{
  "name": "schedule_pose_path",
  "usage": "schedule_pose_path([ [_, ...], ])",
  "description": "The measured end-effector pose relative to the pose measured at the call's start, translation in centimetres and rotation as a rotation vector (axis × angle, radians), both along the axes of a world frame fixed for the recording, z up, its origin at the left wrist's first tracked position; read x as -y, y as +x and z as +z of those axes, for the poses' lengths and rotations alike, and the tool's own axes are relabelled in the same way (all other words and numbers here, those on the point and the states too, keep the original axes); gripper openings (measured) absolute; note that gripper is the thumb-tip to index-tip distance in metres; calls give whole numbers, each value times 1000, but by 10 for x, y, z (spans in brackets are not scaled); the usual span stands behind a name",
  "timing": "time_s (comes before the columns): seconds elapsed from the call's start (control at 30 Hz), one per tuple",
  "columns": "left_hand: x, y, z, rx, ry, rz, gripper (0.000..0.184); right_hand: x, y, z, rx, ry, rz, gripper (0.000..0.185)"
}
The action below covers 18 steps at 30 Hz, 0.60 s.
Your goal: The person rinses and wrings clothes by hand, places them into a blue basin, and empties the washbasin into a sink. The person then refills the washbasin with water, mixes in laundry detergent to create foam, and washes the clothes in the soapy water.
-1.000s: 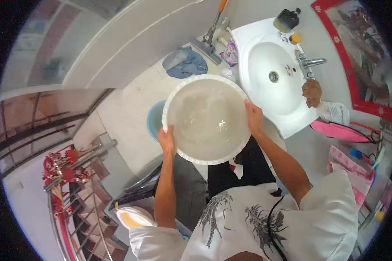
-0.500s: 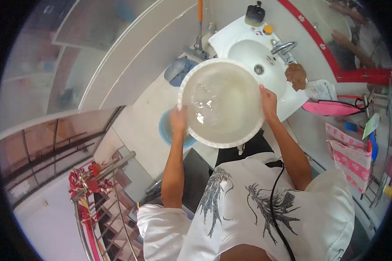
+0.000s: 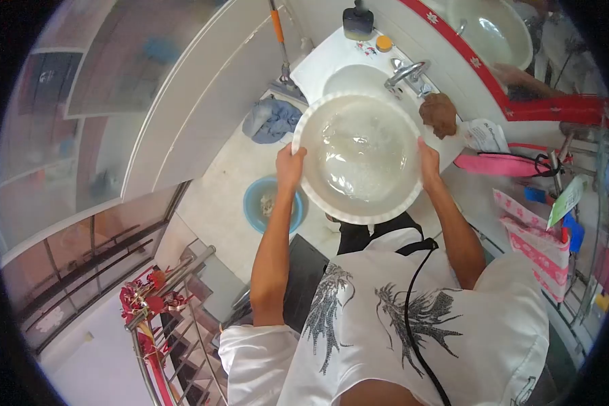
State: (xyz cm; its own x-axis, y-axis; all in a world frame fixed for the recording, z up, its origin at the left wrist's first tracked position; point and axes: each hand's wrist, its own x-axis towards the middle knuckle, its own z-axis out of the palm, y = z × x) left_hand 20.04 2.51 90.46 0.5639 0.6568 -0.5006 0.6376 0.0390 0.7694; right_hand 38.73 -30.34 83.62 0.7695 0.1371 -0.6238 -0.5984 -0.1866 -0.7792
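Note:
A large cream basin (image 3: 358, 159) with a scalloped rim holds clear, rippling water. My left hand (image 3: 291, 166) grips its rim on the left, and my right hand (image 3: 429, 161) grips the rim on the right. The basin is held over the front of the white sink (image 3: 311, 73), covering much of its bowl. The chrome faucet (image 3: 407, 71) shows just beyond the basin's far edge. A brown cloth (image 3: 438, 115) lies on the sink's right side, close to the basin.
A blue basin (image 3: 252, 205) with something pale inside stands on the floor at the left. Beyond it lie a blue-grey cloth (image 3: 272, 120) and a mop (image 3: 284, 64). A dark bottle (image 3: 358, 21) and a yellow-lidded jar (image 3: 384, 44) sit on the sink top. A pink item (image 3: 497, 164) hangs at the right.
The cream basin, held in both my hands, has moved from above the floor to over the sink. The blue basin shows more fully. The view has shifted too.

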Motion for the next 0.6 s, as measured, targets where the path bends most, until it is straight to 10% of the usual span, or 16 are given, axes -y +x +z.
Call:
schedule_pose_path([
  [0.6,-23,74,-1,-126,-148,-152,44,14,12,-83,-364,88,-60,65],
])
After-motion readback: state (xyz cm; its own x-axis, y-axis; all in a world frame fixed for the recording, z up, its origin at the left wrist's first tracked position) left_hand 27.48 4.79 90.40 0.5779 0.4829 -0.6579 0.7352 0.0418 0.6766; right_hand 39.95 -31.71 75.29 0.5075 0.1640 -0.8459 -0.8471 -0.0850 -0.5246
